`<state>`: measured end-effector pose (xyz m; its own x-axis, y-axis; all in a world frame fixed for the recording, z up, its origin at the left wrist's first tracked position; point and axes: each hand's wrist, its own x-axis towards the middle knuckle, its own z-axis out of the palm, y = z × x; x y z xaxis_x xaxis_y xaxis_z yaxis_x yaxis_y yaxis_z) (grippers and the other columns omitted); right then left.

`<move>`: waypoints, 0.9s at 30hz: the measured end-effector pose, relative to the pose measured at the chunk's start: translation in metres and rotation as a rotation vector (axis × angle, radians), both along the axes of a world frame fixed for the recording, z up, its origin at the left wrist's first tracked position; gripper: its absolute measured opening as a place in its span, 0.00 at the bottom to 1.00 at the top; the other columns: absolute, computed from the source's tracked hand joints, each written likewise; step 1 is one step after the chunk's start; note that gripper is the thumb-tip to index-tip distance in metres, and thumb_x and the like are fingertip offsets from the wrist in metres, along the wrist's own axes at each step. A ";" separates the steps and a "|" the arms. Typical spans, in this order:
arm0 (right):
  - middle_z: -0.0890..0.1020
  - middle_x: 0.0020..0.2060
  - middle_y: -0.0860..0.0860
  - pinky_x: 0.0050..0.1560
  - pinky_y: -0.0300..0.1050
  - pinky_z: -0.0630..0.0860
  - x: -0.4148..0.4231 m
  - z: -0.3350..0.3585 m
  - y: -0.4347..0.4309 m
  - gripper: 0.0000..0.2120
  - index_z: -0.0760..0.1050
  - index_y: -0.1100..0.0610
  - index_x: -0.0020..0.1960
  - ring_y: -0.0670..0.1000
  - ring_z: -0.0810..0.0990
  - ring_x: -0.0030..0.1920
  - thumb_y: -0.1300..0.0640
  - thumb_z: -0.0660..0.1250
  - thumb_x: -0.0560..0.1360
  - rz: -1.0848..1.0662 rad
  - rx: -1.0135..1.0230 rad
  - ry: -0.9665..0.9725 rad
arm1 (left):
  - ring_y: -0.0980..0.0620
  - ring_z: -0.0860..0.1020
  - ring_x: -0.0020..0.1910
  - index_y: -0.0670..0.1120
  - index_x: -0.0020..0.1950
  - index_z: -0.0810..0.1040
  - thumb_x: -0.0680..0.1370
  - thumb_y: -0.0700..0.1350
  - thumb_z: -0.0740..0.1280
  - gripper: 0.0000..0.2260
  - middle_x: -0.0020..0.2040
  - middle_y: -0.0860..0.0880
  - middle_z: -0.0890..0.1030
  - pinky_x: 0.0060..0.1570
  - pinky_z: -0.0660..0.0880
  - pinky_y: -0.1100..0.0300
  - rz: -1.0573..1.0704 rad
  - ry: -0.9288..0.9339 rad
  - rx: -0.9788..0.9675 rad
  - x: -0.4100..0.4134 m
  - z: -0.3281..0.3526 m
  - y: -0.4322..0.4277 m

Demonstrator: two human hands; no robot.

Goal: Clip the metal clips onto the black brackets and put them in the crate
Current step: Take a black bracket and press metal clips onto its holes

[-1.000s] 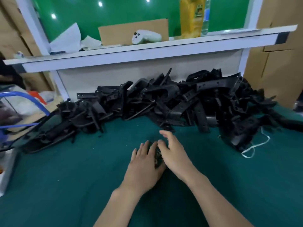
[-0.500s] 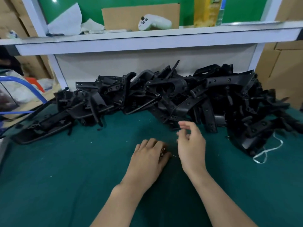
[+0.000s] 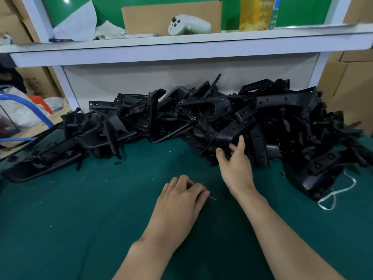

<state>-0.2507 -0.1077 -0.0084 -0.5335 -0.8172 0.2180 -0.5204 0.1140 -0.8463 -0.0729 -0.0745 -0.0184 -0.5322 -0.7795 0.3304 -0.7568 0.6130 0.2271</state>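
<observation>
Pick step: right hand (image 3: 236,168) grip open, fingertips (image 3: 241,139) on black bracket (image 3: 228,132) just ahead; next close, pull free. Meanwhile left hand (image 3: 179,201) curled, contents unclear.

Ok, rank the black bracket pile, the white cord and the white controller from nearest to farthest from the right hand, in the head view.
1. Black bracket pile: the right hand has its fingers at the pile's front edge, straight ahead.
2. White cord: on the green mat, off to the hand's right.
3. White controller: up on the shelf behind the pile.
</observation>
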 end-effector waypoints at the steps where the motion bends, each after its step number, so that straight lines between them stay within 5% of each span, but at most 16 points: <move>1: 0.73 0.70 0.46 0.67 0.56 0.71 -0.002 -0.001 -0.002 0.36 0.48 0.53 0.81 0.54 0.72 0.68 0.43 0.62 0.81 -0.004 -0.009 -0.041 | 0.55 0.71 0.54 0.58 0.62 0.78 0.83 0.59 0.49 0.19 0.55 0.56 0.73 0.59 0.68 0.61 0.003 -0.009 -0.005 0.000 0.000 0.001; 5: 0.78 0.61 0.48 0.67 0.56 0.69 -0.006 -0.003 -0.003 0.31 0.63 0.54 0.76 0.54 0.70 0.65 0.41 0.64 0.79 -0.034 0.026 0.011 | 0.55 0.71 0.52 0.56 0.60 0.78 0.82 0.59 0.46 0.23 0.53 0.56 0.73 0.57 0.68 0.61 0.006 0.009 0.000 -0.003 0.003 0.001; 9: 0.79 0.56 0.51 0.59 0.49 0.63 -0.004 -0.006 0.000 0.20 0.78 0.53 0.61 0.55 0.70 0.59 0.39 0.63 0.79 -0.046 0.068 0.207 | 0.56 0.70 0.50 0.55 0.60 0.76 0.82 0.58 0.44 0.22 0.52 0.57 0.72 0.56 0.68 0.61 0.029 0.007 0.010 -0.003 0.003 0.002; 14: 0.78 0.52 0.45 0.55 0.44 0.57 -0.004 -0.008 0.007 0.18 0.79 0.51 0.56 0.48 0.66 0.52 0.39 0.64 0.78 -0.060 -0.038 0.217 | 0.56 0.69 0.48 0.53 0.57 0.77 0.84 0.56 0.50 0.17 0.50 0.58 0.71 0.55 0.67 0.61 0.038 0.031 0.008 -0.004 0.001 0.000; 19: 0.76 0.48 0.41 0.58 0.44 0.68 -0.001 -0.008 0.017 0.13 0.79 0.51 0.52 0.47 0.68 0.57 0.42 0.68 0.77 0.036 -0.141 -0.032 | 0.55 0.71 0.45 0.51 0.53 0.78 0.83 0.56 0.52 0.17 0.46 0.57 0.74 0.54 0.70 0.57 0.020 0.124 0.011 -0.003 0.001 0.001; 23: 0.75 0.43 0.41 0.45 0.34 0.67 0.007 -0.002 0.034 0.06 0.77 0.45 0.42 0.42 0.74 0.49 0.48 0.72 0.76 0.148 -0.225 -0.146 | 0.56 0.74 0.43 0.51 0.49 0.79 0.83 0.51 0.59 0.10 0.43 0.59 0.77 0.50 0.72 0.55 0.032 0.327 -0.017 -0.003 0.005 0.003; 27: 0.70 0.39 0.39 0.43 0.33 0.67 0.010 0.000 0.059 0.09 0.75 0.43 0.39 0.43 0.71 0.45 0.48 0.73 0.74 0.185 -0.247 -0.120 | 0.59 0.80 0.44 0.57 0.46 0.81 0.83 0.53 0.61 0.11 0.42 0.58 0.83 0.43 0.75 0.67 0.135 0.890 0.267 -0.005 0.018 0.015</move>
